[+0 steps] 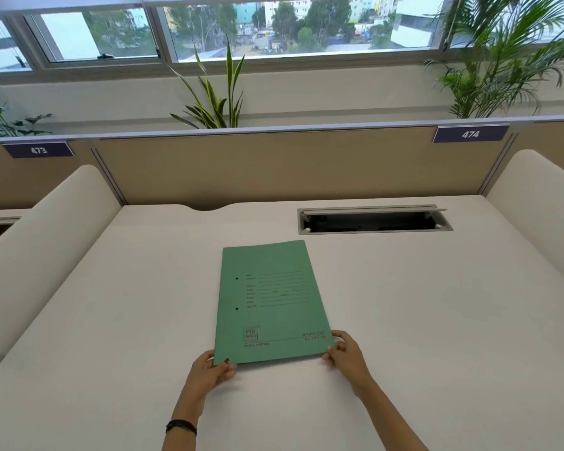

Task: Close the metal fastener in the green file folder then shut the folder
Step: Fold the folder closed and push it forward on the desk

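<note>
Both forearms reach forward from the bottom edge of the view, and the two hands meet the near short edge of the green file folder. The left hand is at the near left corner of the folder, with the thumb on top of the cover and the other fingers curled under the edge, so it pinches that corner. A dark band is around the left wrist. The right hand is at the near right corner of the folder, with its fingers bent and closed on the edge there. The folder lies flat and shut on the pale worktop, front cover up, with printed lines and two small punched holes near its left side. Its long axis runs away from the person, and the far end leans slightly to the right. The metal fastener is hidden inside. Beyond the far edge of the folder and to its right there is an open cable slot in the worktop.
</note>
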### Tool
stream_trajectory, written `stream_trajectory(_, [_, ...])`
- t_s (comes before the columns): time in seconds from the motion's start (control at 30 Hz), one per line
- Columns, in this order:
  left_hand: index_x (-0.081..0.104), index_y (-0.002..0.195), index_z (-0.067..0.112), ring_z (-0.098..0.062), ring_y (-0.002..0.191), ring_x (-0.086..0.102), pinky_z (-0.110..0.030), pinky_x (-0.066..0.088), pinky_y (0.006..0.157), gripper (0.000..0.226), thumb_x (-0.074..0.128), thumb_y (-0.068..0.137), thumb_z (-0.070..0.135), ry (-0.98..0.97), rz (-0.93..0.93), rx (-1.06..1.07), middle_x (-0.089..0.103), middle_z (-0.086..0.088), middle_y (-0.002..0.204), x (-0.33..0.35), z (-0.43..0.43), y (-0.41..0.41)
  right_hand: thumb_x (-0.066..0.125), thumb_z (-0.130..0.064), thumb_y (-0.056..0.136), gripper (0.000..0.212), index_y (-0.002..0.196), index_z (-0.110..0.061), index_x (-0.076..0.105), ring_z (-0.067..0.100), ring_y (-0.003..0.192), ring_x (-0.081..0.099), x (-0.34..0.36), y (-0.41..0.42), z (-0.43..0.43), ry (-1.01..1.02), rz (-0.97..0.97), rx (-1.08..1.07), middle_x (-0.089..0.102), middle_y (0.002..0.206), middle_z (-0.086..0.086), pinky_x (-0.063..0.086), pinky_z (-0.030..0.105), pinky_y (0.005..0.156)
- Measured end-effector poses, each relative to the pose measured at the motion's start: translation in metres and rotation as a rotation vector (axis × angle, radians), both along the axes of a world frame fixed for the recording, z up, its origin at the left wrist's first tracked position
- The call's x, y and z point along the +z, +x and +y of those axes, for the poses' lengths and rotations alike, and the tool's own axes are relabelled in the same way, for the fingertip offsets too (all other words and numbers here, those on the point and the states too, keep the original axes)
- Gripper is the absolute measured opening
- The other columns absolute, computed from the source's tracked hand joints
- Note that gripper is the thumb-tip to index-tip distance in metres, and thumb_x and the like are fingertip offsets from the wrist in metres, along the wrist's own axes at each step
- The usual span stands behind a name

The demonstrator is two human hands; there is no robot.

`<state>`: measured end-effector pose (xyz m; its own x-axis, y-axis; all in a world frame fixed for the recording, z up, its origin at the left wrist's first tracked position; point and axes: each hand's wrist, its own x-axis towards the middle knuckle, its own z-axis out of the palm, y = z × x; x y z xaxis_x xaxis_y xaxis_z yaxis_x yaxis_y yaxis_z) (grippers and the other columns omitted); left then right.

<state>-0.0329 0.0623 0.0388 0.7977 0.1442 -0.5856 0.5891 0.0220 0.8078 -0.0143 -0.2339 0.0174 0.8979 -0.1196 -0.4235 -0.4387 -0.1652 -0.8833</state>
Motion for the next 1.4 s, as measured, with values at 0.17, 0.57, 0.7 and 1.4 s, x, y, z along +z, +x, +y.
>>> stream_trajectory(0.17, [0.039,0.141,0.001,-0.034,0.125,0.051,-0.040,0.042,0.105,0.051,0.056,0.093,0.000,0.153,-0.078,0.120,0.050,-0.022,0.140,0.006,-0.006,0.025,0.042,0.013,0.085,0.053,0.119,-0.027,0.049,0.006,0.093,0.060,0.009,0.027,0.014,-0.029,-0.097,0.164,0.063,0.106,-0.010,0.047,0.016,0.080])
stream_trajectory(0.57, [-0.001,0.153,0.011,-0.039,0.148,-0.013,-0.045,-0.001,0.122,0.114,-0.022,0.066,0.082,1.000,-0.123,-0.586,-0.014,-0.017,0.160,-0.026,-0.021,0.075,0.032,-0.027,0.100,0.056,0.148,-0.012,0.006,0.017,0.147,-0.001,-0.028,0.056,0.029,-0.749,-0.335,0.598,-0.003,0.159,0.004,-0.007,0.016,0.115])
stream_trajectory(0.7, [-0.008,0.152,0.011,-0.037,0.148,-0.015,-0.051,-0.002,0.120,0.152,-0.045,0.022,0.082,1.095,-0.082,-0.679,-0.018,-0.015,0.160,-0.031,-0.012,0.104,0.028,-0.031,0.101,0.057,0.149,-0.016,0.001,0.014,0.147,-0.005,-0.030,0.073,0.029,-0.864,-0.327,0.707,-0.007,0.159,0.002,-0.005,0.032,0.120])
stream_trajectory(1.4, [-0.021,0.149,0.023,-0.032,0.144,-0.031,-0.063,-0.015,0.112,0.090,0.029,0.090,0.069,1.074,-0.002,-0.685,-0.032,-0.004,0.157,-0.045,-0.002,0.213,0.033,-0.031,0.100,0.061,0.149,-0.015,0.000,0.015,0.147,-0.005,-0.030,0.171,0.042,-0.876,-0.308,0.788,-0.008,0.159,0.004,-0.001,0.036,0.120])
